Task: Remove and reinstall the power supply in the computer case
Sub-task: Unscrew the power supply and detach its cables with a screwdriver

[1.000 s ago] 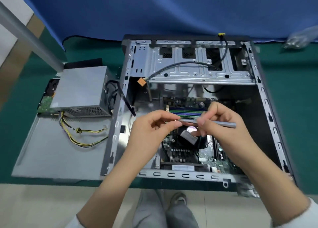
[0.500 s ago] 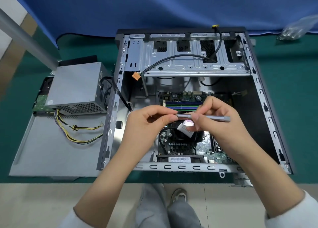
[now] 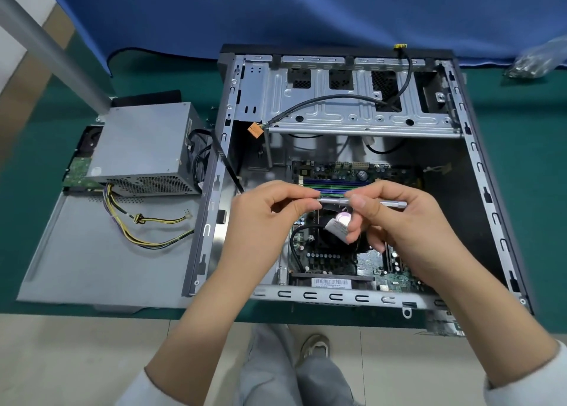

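While the right hand pinches a slim grey screwdriver between thumb and fingertips, holding it level above the open computer case, the left hand closes thumb and forefinger on the tool's left tip, so both hands grip the same shaft from opposite ends. The screwdriver's hexagonal end sticks out past the right hand toward the right wall of the case. Directly below the hands lies the motherboard, with blue and green memory slots just behind the fingers and a round CPU fan partly hidden under the right fingers. A barcode label sits at the board's near edge. Farther back, the metal drive cage spans the case, and a black cable runs across it to an orange connector hanging at its left end. The power supply is out of the case: it rests on the removed grey side panel just left of the case, its vented face toward the viewer and its yellow-and-black cable bundle trailing loose across the panel. A green circuit board peeks out from beneath its left side. Everything stands on a green table backed by a blue cloth, with a clear plastic bag at the far right.
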### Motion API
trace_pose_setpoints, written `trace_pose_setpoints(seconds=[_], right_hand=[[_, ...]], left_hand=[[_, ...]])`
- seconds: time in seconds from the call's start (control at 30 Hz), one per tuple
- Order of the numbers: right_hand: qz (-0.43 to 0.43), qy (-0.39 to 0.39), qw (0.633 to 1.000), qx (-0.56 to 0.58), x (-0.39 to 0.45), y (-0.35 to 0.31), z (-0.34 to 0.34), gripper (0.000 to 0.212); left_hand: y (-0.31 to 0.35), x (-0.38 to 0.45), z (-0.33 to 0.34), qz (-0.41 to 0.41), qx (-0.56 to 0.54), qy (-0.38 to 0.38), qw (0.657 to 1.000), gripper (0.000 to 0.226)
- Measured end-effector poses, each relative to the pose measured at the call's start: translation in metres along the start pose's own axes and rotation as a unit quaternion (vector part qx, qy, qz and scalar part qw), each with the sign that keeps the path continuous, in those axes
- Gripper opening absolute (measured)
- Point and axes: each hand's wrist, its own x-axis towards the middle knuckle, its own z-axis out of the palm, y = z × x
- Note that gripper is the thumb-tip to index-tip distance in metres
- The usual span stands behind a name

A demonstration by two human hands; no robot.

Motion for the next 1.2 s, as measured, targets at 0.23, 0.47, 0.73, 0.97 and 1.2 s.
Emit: trace_pose_setpoints(seconds=[0.23,0.47,0.73,0.97,1.2], right_hand=[[0.007,-0.044,0.999,0.005,-0.001,0.000,-0.006,0.015],[-0.001,-0.017,0.997,-0.069,0.008,-0.018,-0.030,0.013],[0.000,0.011,0.997,-0.078,0.011,-0.019,-0.038,0.016],[-0.018,0.037,0.998,-0.044,0.013,-0.014,-0.050,0.024],[-0.028,0.240,0.969,-0.046,0.012,0.000,-0.058,0.008]], left_hand=[[-0.001,0.002,-0.001,-0.058,-0.031,-0.094,0.993,0.066],[-0.018,0.029,-0.004,-0.200,0.329,-0.287,0.877,0.054],[-0.031,0.039,0.001,-0.199,0.289,-0.271,0.896,0.038],[-0.026,0.039,0.004,-0.145,0.328,-0.232,0.904,0.034],[-0.019,0.061,0.036,-0.006,0.383,-0.240,0.892,0.024]])
